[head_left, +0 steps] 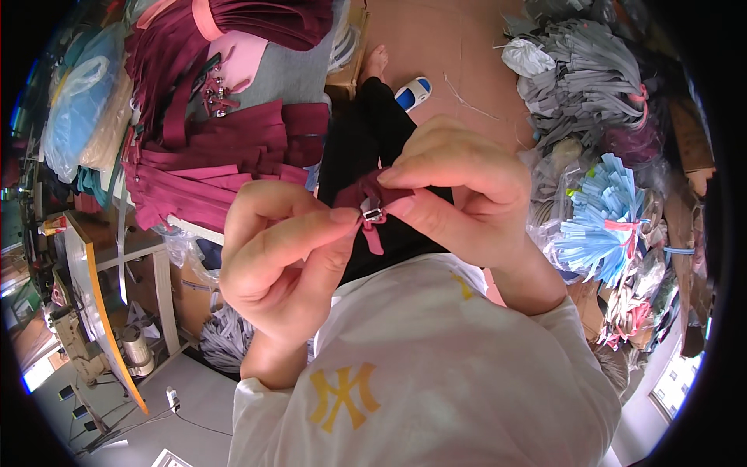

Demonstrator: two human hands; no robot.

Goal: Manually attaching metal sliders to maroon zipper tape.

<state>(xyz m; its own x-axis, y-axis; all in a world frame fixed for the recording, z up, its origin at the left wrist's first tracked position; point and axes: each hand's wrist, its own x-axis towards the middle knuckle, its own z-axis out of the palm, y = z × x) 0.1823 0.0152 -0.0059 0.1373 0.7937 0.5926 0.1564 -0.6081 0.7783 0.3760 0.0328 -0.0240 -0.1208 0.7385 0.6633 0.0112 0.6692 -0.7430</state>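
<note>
Close in front of my body, a small silvery zipper slider [373,214] with a maroon pull tab sits between my two hands. My left hand [280,257] pinches at the slider's left side between thumb and forefinger. A dark maroon zipper tape [398,191] reaches the slider from the right. My right hand [467,191] grips that tape between thumb and fingertips. Fingertips partly hide where the tape meets the slider. Beyond my left hand, many maroon zipper strips [233,156] lie layered on the table, and several loose sliders [220,100] rest near a pink sheet.
A tied maroon bundle [257,22] lies at the table's far end. On the right are bundles of grey strips [587,74] and light blue strips [599,222] among plastic bags. A blue-and-white slipper [413,93] is on the floor. A wooden-edged board [97,296] stands lower left.
</note>
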